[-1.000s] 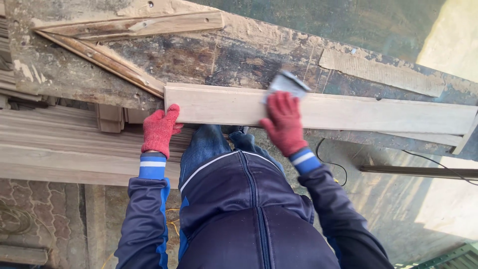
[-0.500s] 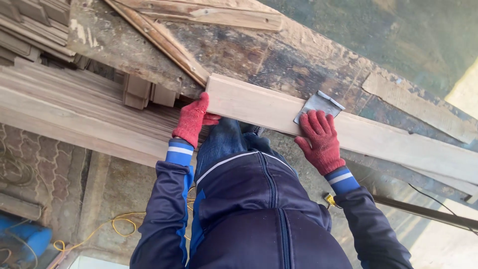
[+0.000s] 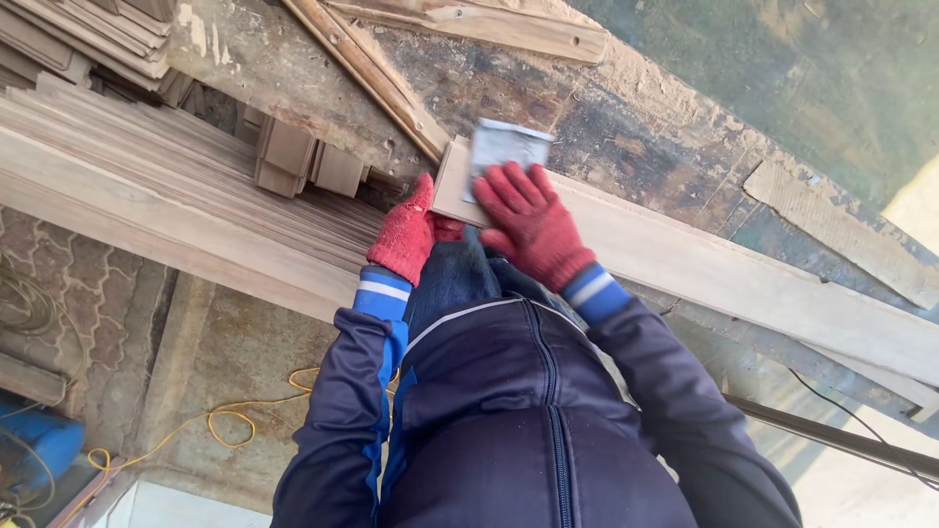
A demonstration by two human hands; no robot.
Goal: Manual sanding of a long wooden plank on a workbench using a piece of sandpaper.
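pale smooth wooden plank [image 3: 743, 279], grey matt sandpaper sheet [image 3: 504, 147], red knitted cloth gloves, rough stained workbench [image 3: 626, 117].

Hidden and cut-off parts, head view

Long pale wooden plank [image 3: 743, 279] runs out past the right edge, far end unseen; its near-left corner sits under the right red knit-gloved hand [image 3: 533, 225]. Grey sandpaper sheet [image 3: 504, 147] is partly covered by that hand's fingers. Left red knit-gloved hand [image 3: 406, 235]: fingertips hidden behind the plank's end, grip can't be told. Blue rounded object [image 3: 34, 445] is cut by the left edge, kind unclear. Stacked grey boards [image 3: 147, 186] are cropped at the left.
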